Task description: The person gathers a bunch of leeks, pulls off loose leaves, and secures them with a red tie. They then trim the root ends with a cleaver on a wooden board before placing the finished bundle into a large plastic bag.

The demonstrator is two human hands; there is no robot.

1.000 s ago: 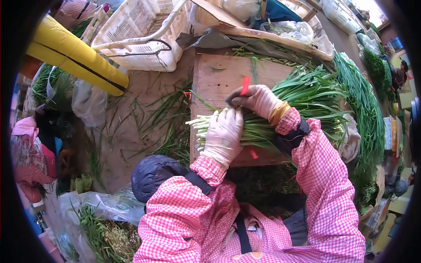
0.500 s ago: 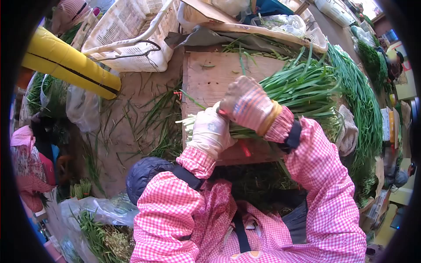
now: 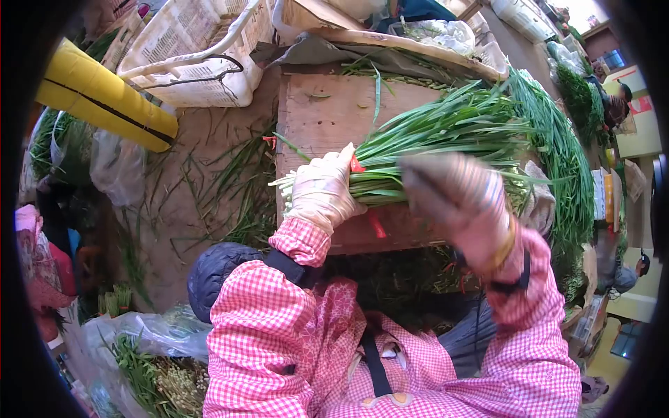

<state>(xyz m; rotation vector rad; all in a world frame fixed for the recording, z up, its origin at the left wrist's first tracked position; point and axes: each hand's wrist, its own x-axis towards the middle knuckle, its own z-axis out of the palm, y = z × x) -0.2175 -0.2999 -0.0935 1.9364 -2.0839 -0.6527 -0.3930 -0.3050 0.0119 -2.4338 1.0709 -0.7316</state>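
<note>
A bundle of garlic chives (image 3: pixel 446 129) lies across a wooden board (image 3: pixel 324 111), its pale stem ends to the left and its green leaves fanned out to the right. My left hand (image 3: pixel 322 184), in a whitish glove, is wrapped round the stems near their cut ends. Right beside its fingers a red tie (image 3: pixel 357 164) circles the bundle. My right hand (image 3: pixel 463 202), in a striped glove, is over the near side of the leaves, apart from the left; motion smears its fingers. Below the bundle a red strip (image 3: pixel 377 224) hangs by the board's near edge.
A long heap of chives (image 3: pixel 561 153) lies at the right, with a greyish cloth (image 3: pixel 540 188) beside it. White plastic crates (image 3: pixel 198 52) stand behind the board. A yellow padded post (image 3: pixel 104 97) juts in from the left. Loose leaves litter the floor; other people are at both sides.
My right hand has left the tie beside my left hand and swung right, over the leaves. The red tie now shows round the bundle. My left hand keeps its hold.
</note>
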